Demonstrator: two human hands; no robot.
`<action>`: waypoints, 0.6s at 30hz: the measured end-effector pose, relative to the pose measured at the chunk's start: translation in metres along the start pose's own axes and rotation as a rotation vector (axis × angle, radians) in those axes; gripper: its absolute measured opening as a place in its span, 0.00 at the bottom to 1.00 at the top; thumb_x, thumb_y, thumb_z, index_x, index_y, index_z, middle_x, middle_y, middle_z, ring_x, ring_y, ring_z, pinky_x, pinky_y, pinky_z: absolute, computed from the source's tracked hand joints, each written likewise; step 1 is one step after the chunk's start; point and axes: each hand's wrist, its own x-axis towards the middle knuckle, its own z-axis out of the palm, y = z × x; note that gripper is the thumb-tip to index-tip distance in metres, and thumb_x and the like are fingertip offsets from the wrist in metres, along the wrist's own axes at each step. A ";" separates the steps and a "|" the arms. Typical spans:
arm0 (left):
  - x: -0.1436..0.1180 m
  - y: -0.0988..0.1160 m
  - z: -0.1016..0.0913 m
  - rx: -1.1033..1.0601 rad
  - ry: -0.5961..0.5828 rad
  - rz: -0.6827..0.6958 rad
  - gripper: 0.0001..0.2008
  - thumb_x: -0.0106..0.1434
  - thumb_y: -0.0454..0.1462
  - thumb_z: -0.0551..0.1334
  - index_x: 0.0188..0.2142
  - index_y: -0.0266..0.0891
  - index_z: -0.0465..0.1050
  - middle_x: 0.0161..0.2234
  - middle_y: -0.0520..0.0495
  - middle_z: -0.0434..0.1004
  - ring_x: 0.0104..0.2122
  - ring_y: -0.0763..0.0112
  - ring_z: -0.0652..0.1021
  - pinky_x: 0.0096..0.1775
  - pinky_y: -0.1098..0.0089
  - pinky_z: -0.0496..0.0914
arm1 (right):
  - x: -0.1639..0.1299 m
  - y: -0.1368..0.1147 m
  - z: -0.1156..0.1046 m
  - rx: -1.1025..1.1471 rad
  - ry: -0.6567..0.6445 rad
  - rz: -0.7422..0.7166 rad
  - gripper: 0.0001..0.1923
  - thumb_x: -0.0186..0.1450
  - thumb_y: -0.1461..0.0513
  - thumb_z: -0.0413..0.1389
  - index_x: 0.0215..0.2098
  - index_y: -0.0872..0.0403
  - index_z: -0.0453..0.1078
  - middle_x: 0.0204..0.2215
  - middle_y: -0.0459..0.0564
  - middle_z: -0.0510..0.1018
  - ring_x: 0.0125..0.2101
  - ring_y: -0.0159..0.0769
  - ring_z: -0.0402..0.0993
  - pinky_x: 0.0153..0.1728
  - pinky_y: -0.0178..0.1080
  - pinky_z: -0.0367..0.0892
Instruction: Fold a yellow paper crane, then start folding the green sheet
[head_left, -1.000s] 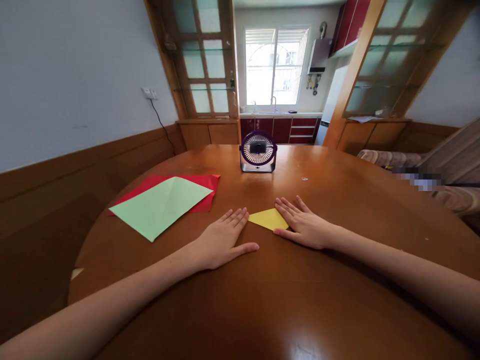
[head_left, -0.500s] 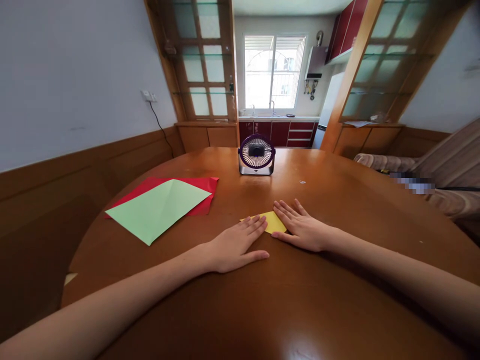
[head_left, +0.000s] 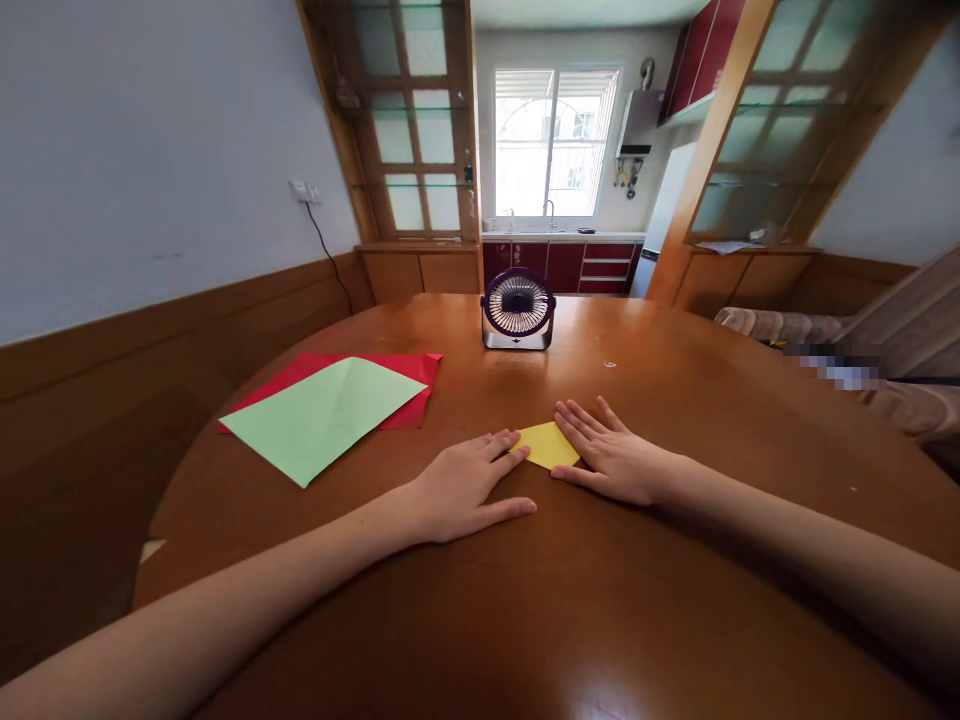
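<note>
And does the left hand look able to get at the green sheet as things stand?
Likely yes: nothing visible stands between the left hand and the green sheet, which lies partly atop the red sheet.

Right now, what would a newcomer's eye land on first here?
Probably the light green sheet of paper, lying over red paper on the left of the wooden table. Next, the small yellow paper at the center, with the left hand and right hand over its ends. Beyond it, a purple desk fan stands near the far edge.
</note>
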 end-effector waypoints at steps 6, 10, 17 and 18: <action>0.009 0.006 0.004 0.090 0.071 0.016 0.35 0.66 0.58 0.48 0.61 0.36 0.62 0.62 0.32 0.60 0.60 0.50 0.66 0.57 0.55 0.64 | -0.004 -0.010 -0.009 0.022 0.038 -0.195 0.38 0.70 0.45 0.40 0.69 0.54 0.31 0.68 0.55 0.36 0.68 0.45 0.31 0.66 0.54 0.27; 0.012 0.005 0.004 0.073 0.086 0.014 0.34 0.67 0.55 0.49 0.61 0.32 0.62 0.61 0.34 0.62 0.60 0.54 0.66 0.58 0.57 0.63 | -0.004 -0.012 -0.013 0.107 -0.049 -0.350 0.34 0.72 0.49 0.40 0.70 0.54 0.33 0.68 0.54 0.38 0.68 0.41 0.34 0.67 0.51 0.34; 0.017 -0.002 0.003 0.047 0.117 -0.035 0.23 0.69 0.45 0.51 0.57 0.33 0.68 0.57 0.41 0.68 0.57 0.62 0.71 0.56 0.63 0.67 | -0.004 -0.008 -0.015 0.107 -0.040 -0.351 0.36 0.71 0.48 0.43 0.69 0.59 0.41 0.68 0.58 0.44 0.67 0.44 0.40 0.67 0.49 0.41; 0.017 -0.002 0.004 0.041 0.120 -0.040 0.22 0.69 0.44 0.51 0.56 0.34 0.69 0.57 0.42 0.69 0.56 0.63 0.71 0.55 0.63 0.68 | -0.005 -0.007 -0.015 0.090 -0.036 -0.338 0.36 0.71 0.48 0.43 0.69 0.60 0.42 0.67 0.59 0.45 0.67 0.45 0.41 0.67 0.49 0.42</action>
